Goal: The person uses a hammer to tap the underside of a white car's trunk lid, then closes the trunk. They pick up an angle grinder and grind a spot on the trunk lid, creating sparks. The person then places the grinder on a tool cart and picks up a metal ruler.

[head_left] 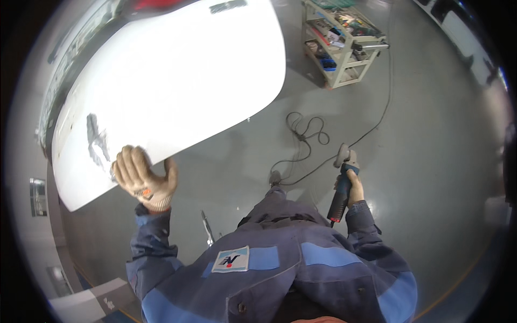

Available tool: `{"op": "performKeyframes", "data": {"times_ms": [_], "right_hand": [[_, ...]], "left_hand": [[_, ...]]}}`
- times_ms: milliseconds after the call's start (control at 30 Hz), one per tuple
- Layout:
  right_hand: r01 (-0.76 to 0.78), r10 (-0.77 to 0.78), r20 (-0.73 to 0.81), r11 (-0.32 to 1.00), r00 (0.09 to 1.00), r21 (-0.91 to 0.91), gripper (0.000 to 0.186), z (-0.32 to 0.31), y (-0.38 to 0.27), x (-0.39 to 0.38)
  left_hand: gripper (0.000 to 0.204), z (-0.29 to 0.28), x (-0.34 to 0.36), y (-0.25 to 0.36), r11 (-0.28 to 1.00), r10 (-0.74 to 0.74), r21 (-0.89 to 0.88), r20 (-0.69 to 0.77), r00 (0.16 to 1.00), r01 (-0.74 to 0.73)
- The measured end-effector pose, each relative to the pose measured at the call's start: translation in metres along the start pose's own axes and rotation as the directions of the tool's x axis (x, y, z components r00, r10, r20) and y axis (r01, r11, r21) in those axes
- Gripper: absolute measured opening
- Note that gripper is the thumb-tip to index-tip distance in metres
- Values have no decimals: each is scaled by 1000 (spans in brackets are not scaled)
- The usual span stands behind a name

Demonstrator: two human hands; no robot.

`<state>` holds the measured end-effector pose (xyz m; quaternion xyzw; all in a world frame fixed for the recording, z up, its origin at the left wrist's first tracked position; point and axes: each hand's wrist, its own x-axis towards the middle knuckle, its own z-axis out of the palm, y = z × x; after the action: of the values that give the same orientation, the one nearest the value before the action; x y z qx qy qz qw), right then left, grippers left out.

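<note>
A large white car body panel [183,81] spreads across the upper left, with a grey scuffed patch [94,137] near its left end. My left hand [141,177], in a light knit glove, lies on the panel's lower edge beside that patch. Its fingers stretch flat over the surface and the thumb stands apart at the edge. In my right hand [355,187] is a blue and black angle grinder [341,194], held by its body away from the panel. The grinder's disc end [341,155] points up and away from me.
A tool trolley [347,59] with loaded shelves stands at the far right of the panel. A dark cable [309,134] lies looped on the grey floor [431,151] near my foot. Beside my left side, a metal rod-like thing [208,229] shows. White vehicle parts [463,43] are at the upper right.
</note>
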<state>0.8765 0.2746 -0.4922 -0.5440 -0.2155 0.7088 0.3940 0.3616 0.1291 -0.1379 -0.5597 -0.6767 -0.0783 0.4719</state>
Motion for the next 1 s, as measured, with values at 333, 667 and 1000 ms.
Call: {"op": "performKeyframes", "data": {"times_ms": [333, 667, 1000], "right_hand": [[56, -58, 59, 998, 997, 37, 57, 22, -25, 16], [261, -256, -68, 962, 964, 79, 68, 49, -36, 33], [311, -351, 16, 849, 936, 428, 59, 88, -16, 89]], "left_hand": [[75, -42, -20, -12, 988, -107, -129, -179, 978, 85], [58, -76, -25, -83, 959, -205, -279, -564, 800, 49], [56, -50, -38, -78, 957, -225, -283, -597, 770, 60]]}}
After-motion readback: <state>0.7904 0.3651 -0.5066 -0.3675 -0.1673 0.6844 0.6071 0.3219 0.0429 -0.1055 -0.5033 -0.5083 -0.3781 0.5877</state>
